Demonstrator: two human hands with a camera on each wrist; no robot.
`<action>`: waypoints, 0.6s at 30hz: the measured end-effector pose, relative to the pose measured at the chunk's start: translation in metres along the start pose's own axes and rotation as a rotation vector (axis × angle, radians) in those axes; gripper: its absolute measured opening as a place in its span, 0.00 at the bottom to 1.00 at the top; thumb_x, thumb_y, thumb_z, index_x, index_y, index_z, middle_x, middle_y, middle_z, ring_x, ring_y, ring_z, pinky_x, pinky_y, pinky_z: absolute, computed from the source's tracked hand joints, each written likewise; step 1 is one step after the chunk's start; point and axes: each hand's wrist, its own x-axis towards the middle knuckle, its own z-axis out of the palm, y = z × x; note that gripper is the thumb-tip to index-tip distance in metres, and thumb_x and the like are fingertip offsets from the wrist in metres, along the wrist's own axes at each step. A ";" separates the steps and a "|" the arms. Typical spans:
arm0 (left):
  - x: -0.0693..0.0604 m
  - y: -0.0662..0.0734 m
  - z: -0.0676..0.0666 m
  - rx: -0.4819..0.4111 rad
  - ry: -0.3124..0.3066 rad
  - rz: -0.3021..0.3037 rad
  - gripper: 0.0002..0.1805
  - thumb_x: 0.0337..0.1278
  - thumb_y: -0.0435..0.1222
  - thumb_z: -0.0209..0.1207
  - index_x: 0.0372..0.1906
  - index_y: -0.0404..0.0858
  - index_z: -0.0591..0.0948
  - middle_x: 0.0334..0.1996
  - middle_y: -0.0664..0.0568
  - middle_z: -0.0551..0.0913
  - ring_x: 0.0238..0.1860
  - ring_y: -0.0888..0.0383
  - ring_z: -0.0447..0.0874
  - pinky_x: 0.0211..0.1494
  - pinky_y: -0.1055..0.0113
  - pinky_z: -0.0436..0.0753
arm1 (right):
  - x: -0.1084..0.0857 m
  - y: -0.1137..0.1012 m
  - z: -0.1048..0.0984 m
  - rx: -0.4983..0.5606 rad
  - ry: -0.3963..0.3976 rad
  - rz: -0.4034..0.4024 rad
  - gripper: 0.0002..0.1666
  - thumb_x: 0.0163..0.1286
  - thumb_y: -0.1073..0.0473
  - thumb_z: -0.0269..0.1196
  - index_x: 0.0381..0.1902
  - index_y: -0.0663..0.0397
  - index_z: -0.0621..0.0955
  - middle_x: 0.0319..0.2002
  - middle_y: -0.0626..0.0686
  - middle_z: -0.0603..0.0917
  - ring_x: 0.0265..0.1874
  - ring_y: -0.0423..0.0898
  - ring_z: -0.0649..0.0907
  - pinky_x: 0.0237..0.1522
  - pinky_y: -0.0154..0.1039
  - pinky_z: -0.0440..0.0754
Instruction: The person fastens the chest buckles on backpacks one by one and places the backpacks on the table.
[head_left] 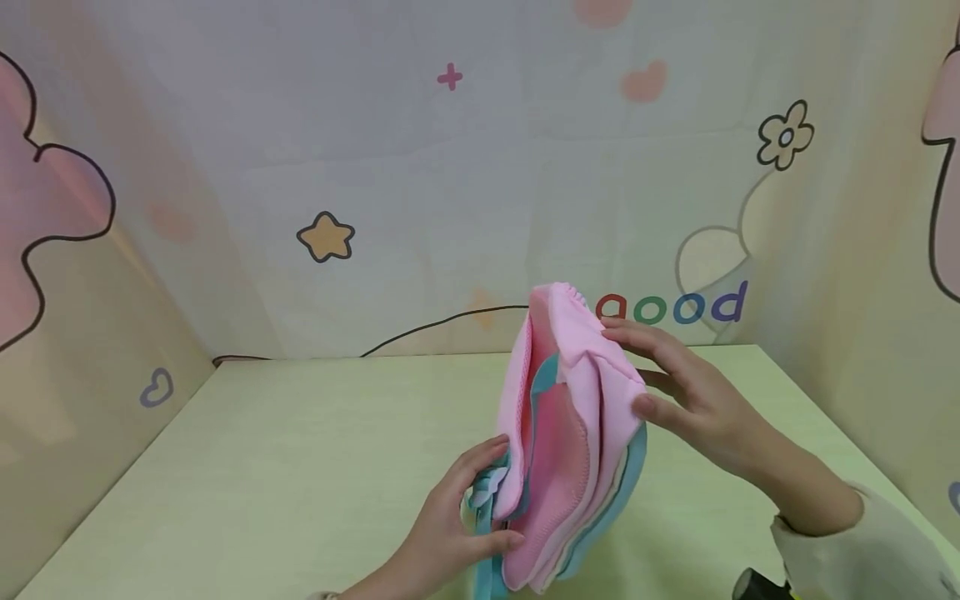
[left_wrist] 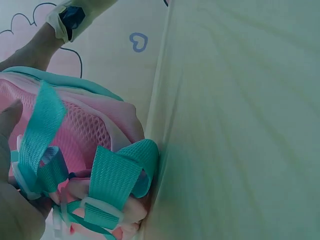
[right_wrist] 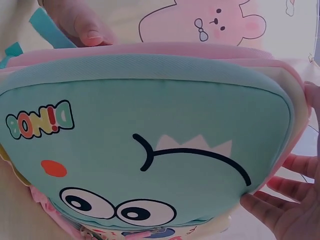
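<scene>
A small child's backpack stands tilted above the table, its pink back and side toward the head camera. My left hand grips its lower left edge by the teal straps, the thumb lying on the pink side. Webbing strap ends with pale buckles dangle beside that hand in the left wrist view. My right hand holds the upper right edge between thumb and fingers. The right wrist view shows the teal front panel with a cartoon dinosaur face and lettering, with right-hand fingers against its edge.
The pale green tabletop spreads under the backpack. Printed cloth walls enclose it at the back and both sides. A dark cylindrical object shows at the bottom edge, beside the right sleeve.
</scene>
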 end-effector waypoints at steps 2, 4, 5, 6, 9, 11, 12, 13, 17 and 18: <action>0.000 -0.002 0.002 0.043 -0.008 0.064 0.44 0.45 0.40 0.72 0.69 0.45 0.66 0.71 0.53 0.64 0.68 0.59 0.66 0.66 0.70 0.71 | -0.002 0.001 -0.001 0.011 0.004 -0.009 0.33 0.67 0.64 0.58 0.69 0.45 0.65 0.68 0.45 0.67 0.64 0.32 0.69 0.58 0.23 0.73; 0.000 -0.004 0.003 0.077 -0.014 0.115 0.44 0.44 0.40 0.73 0.69 0.44 0.65 0.71 0.51 0.64 0.69 0.55 0.65 0.68 0.67 0.71 | -0.004 0.002 -0.003 0.021 0.004 -0.023 0.33 0.67 0.63 0.58 0.69 0.47 0.66 0.69 0.46 0.67 0.65 0.33 0.69 0.58 0.23 0.73; 0.000 -0.004 0.004 0.086 -0.017 0.124 0.44 0.44 0.40 0.73 0.69 0.44 0.65 0.71 0.51 0.63 0.70 0.54 0.65 0.68 0.67 0.71 | -0.005 0.002 -0.003 0.025 0.005 -0.028 0.33 0.67 0.63 0.59 0.69 0.47 0.66 0.69 0.46 0.67 0.65 0.34 0.69 0.58 0.23 0.73; 0.001 -0.005 0.005 0.093 -0.019 0.131 0.44 0.44 0.40 0.73 0.69 0.45 0.66 0.71 0.51 0.63 0.70 0.54 0.65 0.68 0.66 0.71 | -0.006 0.002 -0.004 0.027 0.006 -0.032 0.33 0.67 0.63 0.59 0.69 0.47 0.66 0.69 0.46 0.67 0.64 0.34 0.70 0.58 0.23 0.73; 0.001 -0.006 0.007 0.109 -0.025 0.146 0.43 0.44 0.39 0.73 0.69 0.45 0.66 0.71 0.51 0.63 0.69 0.52 0.66 0.68 0.65 0.72 | -0.008 0.002 -0.006 0.024 0.006 -0.040 0.33 0.67 0.61 0.60 0.69 0.48 0.66 0.69 0.47 0.67 0.65 0.34 0.70 0.58 0.23 0.73; 0.001 -0.007 0.008 0.118 -0.025 0.167 0.43 0.44 0.39 0.73 0.68 0.44 0.67 0.70 0.50 0.64 0.69 0.52 0.66 0.67 0.65 0.72 | -0.011 0.003 -0.007 0.024 0.009 -0.040 0.33 0.67 0.60 0.61 0.69 0.49 0.66 0.68 0.46 0.68 0.64 0.34 0.71 0.58 0.23 0.73; 0.001 -0.007 0.009 0.126 -0.024 0.182 0.42 0.43 0.38 0.73 0.67 0.44 0.68 0.70 0.49 0.65 0.68 0.52 0.67 0.67 0.65 0.72 | -0.012 0.003 -0.008 0.022 0.011 -0.038 0.33 0.66 0.60 0.61 0.69 0.49 0.66 0.68 0.46 0.68 0.64 0.34 0.71 0.58 0.22 0.73; 0.002 -0.007 0.010 0.134 -0.022 0.196 0.42 0.43 0.38 0.73 0.67 0.43 0.68 0.69 0.48 0.65 0.68 0.51 0.67 0.67 0.65 0.72 | -0.013 0.003 -0.008 0.022 0.012 -0.037 0.33 0.66 0.60 0.61 0.68 0.50 0.66 0.68 0.46 0.68 0.63 0.34 0.71 0.58 0.22 0.73; 0.003 -0.007 0.012 0.138 -0.023 0.214 0.40 0.43 0.38 0.74 0.65 0.42 0.70 0.67 0.48 0.67 0.67 0.53 0.68 0.67 0.66 0.72 | -0.018 0.005 -0.010 0.039 0.016 -0.034 0.35 0.64 0.64 0.62 0.68 0.53 0.66 0.68 0.46 0.69 0.63 0.35 0.72 0.58 0.22 0.73; 0.002 -0.007 0.012 0.139 -0.025 0.217 0.39 0.43 0.38 0.73 0.65 0.41 0.70 0.66 0.49 0.68 0.67 0.53 0.68 0.66 0.67 0.73 | -0.019 0.006 -0.011 0.043 0.017 -0.033 0.35 0.63 0.64 0.62 0.68 0.54 0.66 0.68 0.47 0.69 0.63 0.35 0.71 0.58 0.22 0.73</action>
